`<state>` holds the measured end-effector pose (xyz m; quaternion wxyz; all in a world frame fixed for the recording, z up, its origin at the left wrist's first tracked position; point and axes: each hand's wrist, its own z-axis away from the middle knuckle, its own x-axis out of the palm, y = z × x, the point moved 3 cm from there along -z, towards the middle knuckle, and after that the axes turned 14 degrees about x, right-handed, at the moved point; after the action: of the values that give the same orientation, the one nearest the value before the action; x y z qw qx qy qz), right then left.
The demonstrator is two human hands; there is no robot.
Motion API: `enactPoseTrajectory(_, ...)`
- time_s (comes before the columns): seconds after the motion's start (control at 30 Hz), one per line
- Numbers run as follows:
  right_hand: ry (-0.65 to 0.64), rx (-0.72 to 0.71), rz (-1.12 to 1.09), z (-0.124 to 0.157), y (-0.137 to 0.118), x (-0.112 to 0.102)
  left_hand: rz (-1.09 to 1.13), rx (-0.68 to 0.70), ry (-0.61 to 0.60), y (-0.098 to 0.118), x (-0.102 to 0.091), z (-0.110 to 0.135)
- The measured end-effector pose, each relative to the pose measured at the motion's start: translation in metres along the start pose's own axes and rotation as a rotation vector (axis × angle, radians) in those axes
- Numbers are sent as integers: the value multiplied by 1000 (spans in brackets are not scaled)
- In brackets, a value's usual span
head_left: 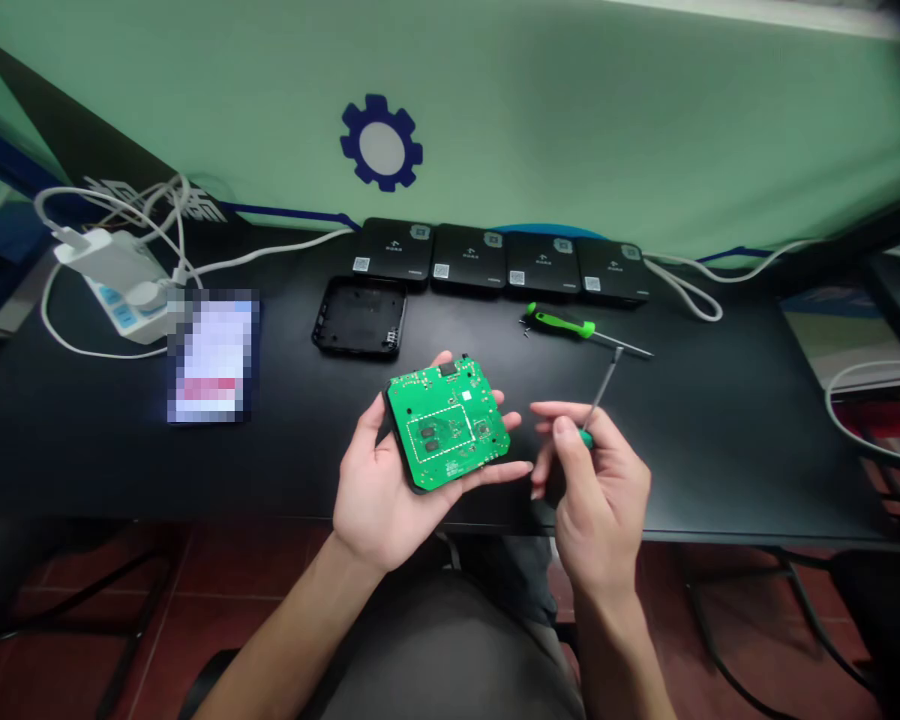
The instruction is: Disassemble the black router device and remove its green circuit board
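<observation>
My left hand point(379, 490) cradles a small black device with a green circuit board point(448, 424) face up in it, fingers curled round its edges, just above the black table's near edge. My right hand point(592, 480) is closed round a screwdriver point(598, 395) with a green handle; its thin shaft points up and away, tip off the board to the right. An empty black case half point(360, 317) lies on the table beyond the board.
A second green-handled screwdriver point(570, 327) lies at the back right, tiny screws beside it. Several black boxes point(495, 259) line the green back wall. A phone point(211, 356), a white power strip point(124, 283) and cables sit at left. Black table point(720, 430).
</observation>
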<state>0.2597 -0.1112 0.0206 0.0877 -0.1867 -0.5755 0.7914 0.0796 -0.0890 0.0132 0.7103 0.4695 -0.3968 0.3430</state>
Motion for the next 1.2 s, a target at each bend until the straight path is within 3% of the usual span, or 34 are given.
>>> enactPoseTrajectory(0.13,-27,-25,185,13,-10,3,-163,75,45,-4,0,3)
enactPoseTrajectory(0.4,-399,176,244,31,-14,13,-535,90,57,-7,-1,20)
enactPoseTrajectory(0.87,-529,387,40,19,-9,13,-826,168,72,9,6,12)
enactPoseTrajectory(1.07,-645,418,-110,15,1,14,-995,196,88,11,9,10)
enactPoseTrajectory(1.2,-651,433,-172,15,7,10,-1028,238,80,9,12,11)
